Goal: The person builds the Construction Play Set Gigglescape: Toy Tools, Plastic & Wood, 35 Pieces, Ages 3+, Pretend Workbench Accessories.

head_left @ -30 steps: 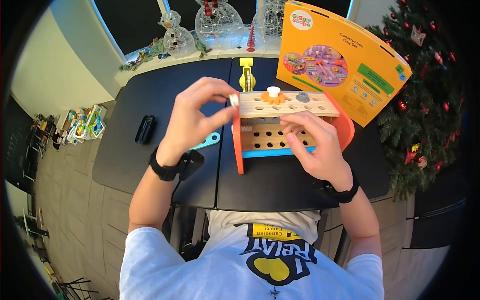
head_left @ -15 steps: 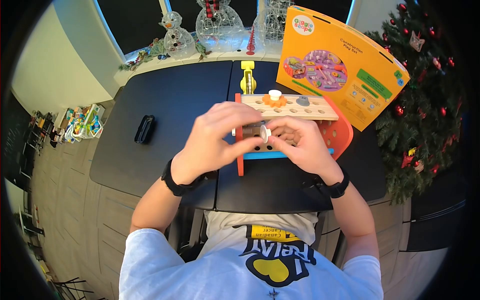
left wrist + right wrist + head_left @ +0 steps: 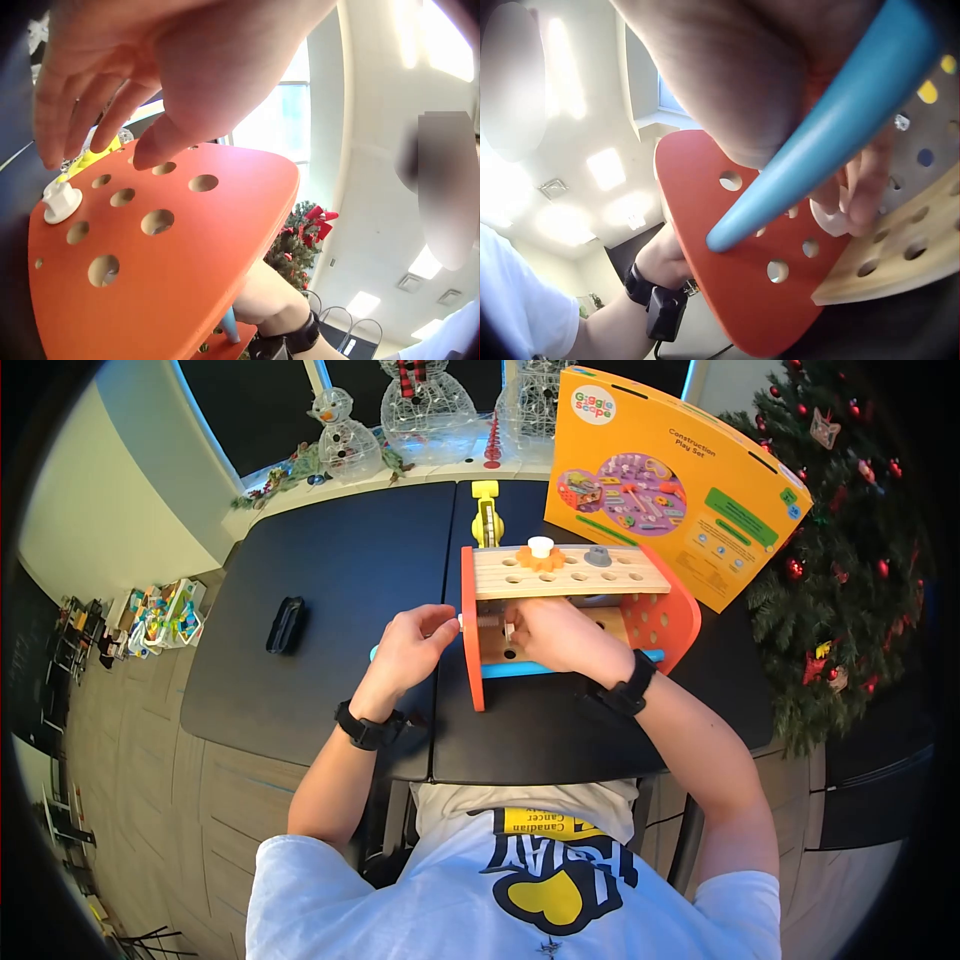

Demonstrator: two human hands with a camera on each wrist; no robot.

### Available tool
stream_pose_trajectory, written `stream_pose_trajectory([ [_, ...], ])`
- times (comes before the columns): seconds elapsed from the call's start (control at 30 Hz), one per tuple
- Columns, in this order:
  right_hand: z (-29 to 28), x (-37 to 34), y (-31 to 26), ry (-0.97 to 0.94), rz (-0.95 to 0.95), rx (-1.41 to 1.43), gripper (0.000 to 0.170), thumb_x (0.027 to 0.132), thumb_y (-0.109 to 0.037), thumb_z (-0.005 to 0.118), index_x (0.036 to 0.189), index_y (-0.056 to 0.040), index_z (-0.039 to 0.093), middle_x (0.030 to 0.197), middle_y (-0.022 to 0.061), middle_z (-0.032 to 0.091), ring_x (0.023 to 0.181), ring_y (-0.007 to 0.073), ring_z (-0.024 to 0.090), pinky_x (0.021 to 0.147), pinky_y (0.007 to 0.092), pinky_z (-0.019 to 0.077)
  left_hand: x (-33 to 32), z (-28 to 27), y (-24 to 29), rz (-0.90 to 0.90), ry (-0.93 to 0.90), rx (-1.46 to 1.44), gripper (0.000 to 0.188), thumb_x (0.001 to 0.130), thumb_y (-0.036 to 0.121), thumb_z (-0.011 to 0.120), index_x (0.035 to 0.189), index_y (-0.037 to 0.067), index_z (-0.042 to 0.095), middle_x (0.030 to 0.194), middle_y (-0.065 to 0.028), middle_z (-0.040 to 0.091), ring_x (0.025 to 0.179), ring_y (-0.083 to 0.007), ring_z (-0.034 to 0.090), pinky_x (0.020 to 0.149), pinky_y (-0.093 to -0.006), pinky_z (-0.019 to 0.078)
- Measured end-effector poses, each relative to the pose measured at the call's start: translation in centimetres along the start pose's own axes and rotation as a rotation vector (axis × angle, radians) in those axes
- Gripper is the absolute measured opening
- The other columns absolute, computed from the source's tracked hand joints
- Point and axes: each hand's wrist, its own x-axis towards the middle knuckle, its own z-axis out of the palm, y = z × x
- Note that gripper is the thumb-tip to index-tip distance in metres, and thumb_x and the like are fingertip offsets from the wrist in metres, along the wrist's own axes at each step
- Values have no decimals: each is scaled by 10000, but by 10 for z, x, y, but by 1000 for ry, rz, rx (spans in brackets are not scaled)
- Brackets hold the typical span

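Note:
A toy workbench (image 3: 490, 575) with a wooden top and red side panels stands on the table. A white bolt's head (image 3: 61, 202) sticks out of its left panel (image 3: 195, 247). My left hand (image 3: 408, 648) is just outside that panel, fingers loosely extended and fingertips close by the bolt head. My right hand (image 3: 560, 635) reaches inside the workbench under the top. There it pinches a white round nut (image 3: 831, 219) against the inner face of the panel, at the bolt's end. A blue rod (image 3: 802, 157) crosses in front of the right hand.
An orange gear with a white bolt head (image 3: 541, 548) and a grey nut (image 3: 598, 556) sit on the workbench top. Behind it are a yellow toy tool (image 3: 486, 515) and an orange box (image 3: 690, 490). A black tray (image 3: 287, 625) lies at left.
The left hand brought the white nut from the panel's upper edge to the right hand, then moved back left outside the panel. The right hand moved inside the workbench with the nut.

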Motion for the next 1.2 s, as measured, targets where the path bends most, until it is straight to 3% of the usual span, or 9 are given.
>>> stream_pose_trajectory([
  [0.17,15,16,9,36,0,-111,205,878,12,637,1080,45,632,1020,246,686,993,432,674,835,467,544,-2,7,-3,-39,-18,-90,402,1028,203,663,1303,-90,664,1195,-203,759,1115,-258,724,971,-360,557],
  [0.47,30,23,17,159,-71,26,183,882,59,607,1063,45,594,954,194,652,875,365,655,789,438,536,-7,12,6,-34,17,-66,370,1026,184,654,1267,-97,676,1139,-202,773,1062,-257,742,932,-356,571],
  [0.67,22,24,10,56,9,92,157,907,43,599,1064,43,596,959,194,652,894,374,654,807,439,537,-8,13,11,-40,30,-66,355,1025,183,649,1241,-95,689,1113,-199,778,1038,-253,747,922,-357,573],
  [0.97,34,33,21,123,40,5,158,923,26,597,1078,25,626,1016,186,682,955,352,664,845,413,537,-8,13,8,-34,23,-89,338,1020,175,651,1226,-88,700,1088,-184,784,1006,-224,737,882,-343,566],
  [1.07,19,21,6,17,133,108,142,923,25,599,1063,23,624,1004,178,681,948,348,666,850,415,537,-7,12,5,-43,19,-121,332,1020,173,655,1220,-87,702,1081,-178,784,999,-212,731,878,-337,563],
  [1.2,21,18,8,60,86,66,132,908,41,600,1036,20,620,979,159,682,926,326,670,834,414,536,-8,14,6,-46,19,-118,329,1019,175,662,1215,-86,704,1077,-174,784,998,-207,729,878,-332,560],
])
